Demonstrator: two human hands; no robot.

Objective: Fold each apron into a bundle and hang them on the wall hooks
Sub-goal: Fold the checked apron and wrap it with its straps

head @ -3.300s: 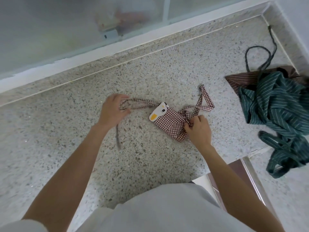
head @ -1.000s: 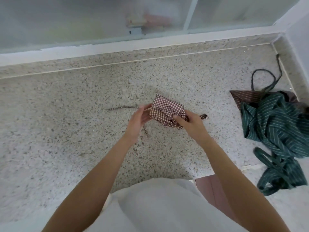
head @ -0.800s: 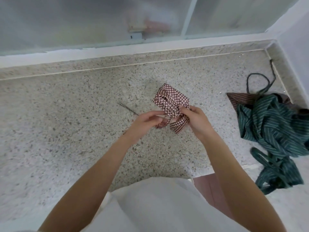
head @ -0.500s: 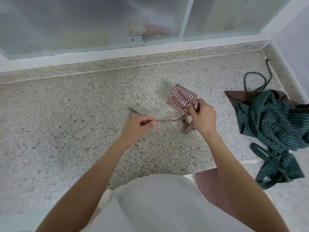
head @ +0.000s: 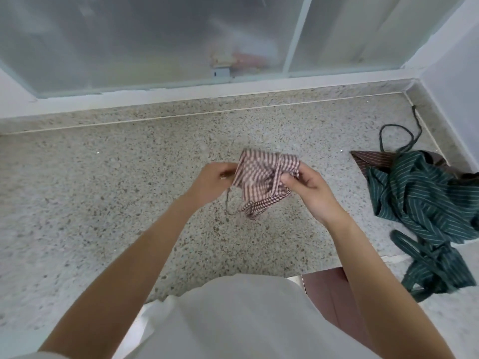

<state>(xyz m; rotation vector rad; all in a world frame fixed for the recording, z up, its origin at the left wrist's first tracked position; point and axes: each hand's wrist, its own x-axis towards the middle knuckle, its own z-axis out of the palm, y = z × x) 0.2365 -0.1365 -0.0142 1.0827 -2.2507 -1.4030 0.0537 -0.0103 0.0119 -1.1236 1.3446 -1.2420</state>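
The left hand pinches the 9 o'clock edge of the checked apron bundle, and the right hand grips its 3 o'clock edge, fingers curled into the cloth. The bundle is held above the speckled worktop, a thin strap hanging from it. At 3 o'clock, well apart, a green striped apron lies crumpled on the worktop over a brown striped apron.

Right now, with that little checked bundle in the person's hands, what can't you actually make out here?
All from the head view:
- Checked apron bundle: motion-blurred, so whether its strap is tied is unclear.
- Left hand: fingertips blurred against the cloth; exact hold uncertain.
- Brown striped cloth: mostly buried under the green striped apron.
- Objects behind the frosted window: only pinkish smudges.
- Wall hooks: outside the frame.
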